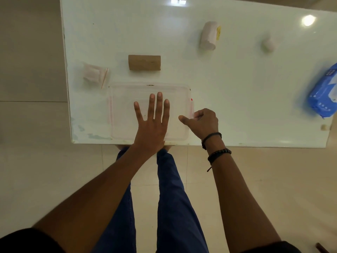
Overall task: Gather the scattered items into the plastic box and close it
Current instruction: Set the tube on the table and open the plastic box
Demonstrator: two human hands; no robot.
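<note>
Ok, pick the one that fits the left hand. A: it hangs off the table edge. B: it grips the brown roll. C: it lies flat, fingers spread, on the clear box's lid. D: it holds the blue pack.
C: the left hand lies flat with fingers spread on the lid of the clear box, while the brown roll lies untouched beyond it.

You're looking down on a glossy white table [228,73], its near edge chipped and stained at the left corner. Two ceiling lights glare off the far end of its top. Below and around it, pale beige floor tiles [246,179] with thin grout lines.
</note>
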